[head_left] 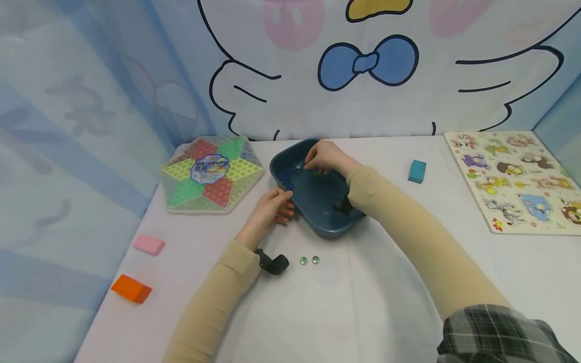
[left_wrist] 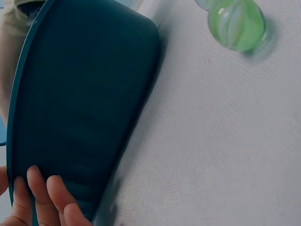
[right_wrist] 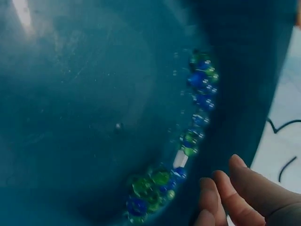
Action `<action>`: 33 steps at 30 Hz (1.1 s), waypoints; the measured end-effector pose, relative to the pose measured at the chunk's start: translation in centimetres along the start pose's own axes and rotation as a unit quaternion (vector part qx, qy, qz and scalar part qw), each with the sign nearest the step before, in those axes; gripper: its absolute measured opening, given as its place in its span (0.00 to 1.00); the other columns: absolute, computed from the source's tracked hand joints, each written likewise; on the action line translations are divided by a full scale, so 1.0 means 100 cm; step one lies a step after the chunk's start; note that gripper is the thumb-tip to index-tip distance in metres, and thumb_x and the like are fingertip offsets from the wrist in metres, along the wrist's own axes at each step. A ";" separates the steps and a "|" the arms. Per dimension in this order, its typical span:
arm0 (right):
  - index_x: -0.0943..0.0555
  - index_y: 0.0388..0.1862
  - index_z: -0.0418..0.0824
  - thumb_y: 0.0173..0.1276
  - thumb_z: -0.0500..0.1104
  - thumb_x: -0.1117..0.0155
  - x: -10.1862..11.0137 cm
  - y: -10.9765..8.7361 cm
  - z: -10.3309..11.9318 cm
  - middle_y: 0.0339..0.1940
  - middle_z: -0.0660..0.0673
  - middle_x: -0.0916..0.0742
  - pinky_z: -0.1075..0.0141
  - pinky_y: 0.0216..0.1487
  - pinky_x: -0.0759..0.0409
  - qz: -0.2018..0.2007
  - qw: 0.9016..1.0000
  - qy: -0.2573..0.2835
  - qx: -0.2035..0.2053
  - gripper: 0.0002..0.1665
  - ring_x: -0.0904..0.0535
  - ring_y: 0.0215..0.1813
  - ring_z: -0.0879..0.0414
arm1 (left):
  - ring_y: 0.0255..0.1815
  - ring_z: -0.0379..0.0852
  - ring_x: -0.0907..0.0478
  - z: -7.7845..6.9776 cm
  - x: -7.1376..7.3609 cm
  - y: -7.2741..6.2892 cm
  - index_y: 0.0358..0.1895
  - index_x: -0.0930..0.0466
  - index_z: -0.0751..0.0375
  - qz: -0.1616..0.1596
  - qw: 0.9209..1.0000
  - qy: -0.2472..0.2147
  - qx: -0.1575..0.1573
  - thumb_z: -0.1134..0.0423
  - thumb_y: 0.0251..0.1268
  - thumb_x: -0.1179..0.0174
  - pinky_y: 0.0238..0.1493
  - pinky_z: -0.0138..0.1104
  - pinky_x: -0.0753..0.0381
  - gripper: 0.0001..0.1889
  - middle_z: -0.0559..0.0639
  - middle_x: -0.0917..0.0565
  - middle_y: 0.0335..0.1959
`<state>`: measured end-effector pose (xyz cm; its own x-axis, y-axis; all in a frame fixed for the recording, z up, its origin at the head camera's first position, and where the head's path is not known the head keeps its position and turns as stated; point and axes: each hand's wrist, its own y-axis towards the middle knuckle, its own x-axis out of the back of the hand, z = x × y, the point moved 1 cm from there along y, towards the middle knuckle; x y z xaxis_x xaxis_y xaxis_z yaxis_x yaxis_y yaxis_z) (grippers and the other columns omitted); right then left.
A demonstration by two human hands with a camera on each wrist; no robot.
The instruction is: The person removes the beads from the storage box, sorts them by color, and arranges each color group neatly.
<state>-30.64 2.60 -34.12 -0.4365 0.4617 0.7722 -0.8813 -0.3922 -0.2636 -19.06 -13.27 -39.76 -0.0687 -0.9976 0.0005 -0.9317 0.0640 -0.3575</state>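
Observation:
A dark teal plastic basin (head_left: pixel 314 195) stands on the white table. My left hand (head_left: pixel 269 212) grips its near left rim, thumb over the edge and fingers (left_wrist: pixel 44 193) against the outer wall. Over the far end of the basin is my right hand (head_left: pixel 330 155), its loosely bent fingers (right_wrist: pixel 237 207) pointing down inside, close beside the marbles. Nothing shows between these fingertips. Blue and green glass marbles (right_wrist: pixel 202 89) lie along the basin's bottom edge, with a small white piece (right_wrist: pixel 180 159) among them. Two green marbles (head_left: pixel 315 259) rest on the table near my left wrist.
A hexagonal board (head_left: pixel 181 189) with coloured triangles lies left of the basin. Pink (head_left: pixel 149 244) and orange (head_left: pixel 131 289) blocks sit at the left edge. On the right are a teal block (head_left: pixel 417 171) and a wooden animal puzzle board (head_left: pixel 499 174). A printed curtain (head_left: pixel 295 101) hangs behind.

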 end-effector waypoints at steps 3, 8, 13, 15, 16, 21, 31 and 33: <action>0.18 0.43 0.36 0.62 0.42 0.36 -0.005 0.004 -0.003 0.39 0.39 0.16 0.63 0.31 0.19 -0.006 1.000 -0.022 -0.005 0.13 0.20 0.28 0.53 | 0.23 0.39 0.25 0.002 -0.003 0.000 0.29 0.34 0.55 0.007 1.000 -0.001 0.000 0.56 0.69 0.50 0.23 0.30 0.27 0.10 0.47 0.24 0.26; 0.16 0.38 0.38 0.60 0.44 0.34 -0.014 0.009 -0.006 0.35 0.41 0.15 0.66 0.25 0.21 -0.023 0.998 -0.051 -0.026 0.12 0.20 0.25 0.54 | 0.23 0.39 0.25 0.004 -0.008 0.000 0.29 0.34 0.55 0.013 1.000 -0.004 -0.003 0.57 0.68 0.49 0.23 0.31 0.27 0.10 0.48 0.24 0.27; 0.16 0.31 0.40 0.57 0.47 0.32 -0.021 0.014 -0.001 0.27 0.45 0.16 0.66 0.22 0.24 -0.043 0.995 -0.086 -0.036 0.11 0.23 0.21 0.57 | 0.23 0.39 0.25 0.005 -0.007 0.000 0.28 0.34 0.54 0.011 1.000 -0.007 -0.007 0.57 0.68 0.49 0.23 0.30 0.27 0.10 0.47 0.24 0.26; 0.17 0.29 0.41 0.57 0.49 0.32 -0.023 0.015 0.002 0.24 0.47 0.17 0.66 0.23 0.25 -0.047 0.993 -0.099 -0.044 0.12 0.24 0.20 0.57 | 0.23 0.39 0.25 0.005 -0.006 0.000 0.29 0.34 0.54 0.011 1.000 -0.007 -0.008 0.57 0.68 0.49 0.24 0.31 0.26 0.10 0.47 0.24 0.26; 0.18 0.28 0.41 0.57 0.50 0.32 -0.024 0.016 0.003 0.24 0.47 0.18 0.65 0.23 0.26 -0.048 0.992 -0.105 -0.049 0.12 0.24 0.20 0.57 | 0.23 0.39 0.25 0.005 -0.005 0.000 0.29 0.33 0.54 0.011 1.000 -0.006 -0.009 0.57 0.68 0.49 0.24 0.31 0.26 0.10 0.47 0.24 0.26; 0.20 0.26 0.42 0.57 0.51 0.32 -0.025 0.019 0.007 0.23 0.48 0.20 0.65 0.24 0.27 -0.051 0.990 -0.119 -0.062 0.14 0.23 0.20 0.58 | 0.23 0.39 0.25 0.002 -0.002 -0.001 0.29 0.33 0.54 0.009 1.000 -0.006 -0.008 0.56 0.68 0.49 0.23 0.30 0.27 0.10 0.47 0.24 0.27; 0.17 0.27 0.42 0.57 0.49 0.32 -0.029 0.026 0.006 0.21 0.48 0.18 0.65 0.24 0.27 -0.055 0.992 -0.105 -0.050 0.11 0.23 0.22 0.57 | 0.24 0.40 0.25 0.002 0.001 -0.001 0.30 0.33 0.55 0.014 1.000 -0.010 -0.003 0.56 0.68 0.49 0.25 0.31 0.26 0.10 0.48 0.24 0.28; 0.16 0.29 0.42 0.58 0.48 0.33 -0.027 0.026 0.006 0.24 0.47 0.17 0.65 0.24 0.26 -0.049 0.994 -0.088 -0.045 0.10 0.22 0.23 0.57 | 0.24 0.40 0.25 0.002 0.002 -0.001 0.31 0.33 0.55 0.014 1.000 -0.009 0.000 0.55 0.69 0.49 0.25 0.32 0.26 0.10 0.48 0.24 0.29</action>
<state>-31.68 -0.15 -36.56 -0.3169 0.3447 0.8836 -0.9339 -0.2758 -0.2274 -18.92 -13.52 -39.90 -0.0879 -0.9958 -0.0257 -0.9297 0.0913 -0.3569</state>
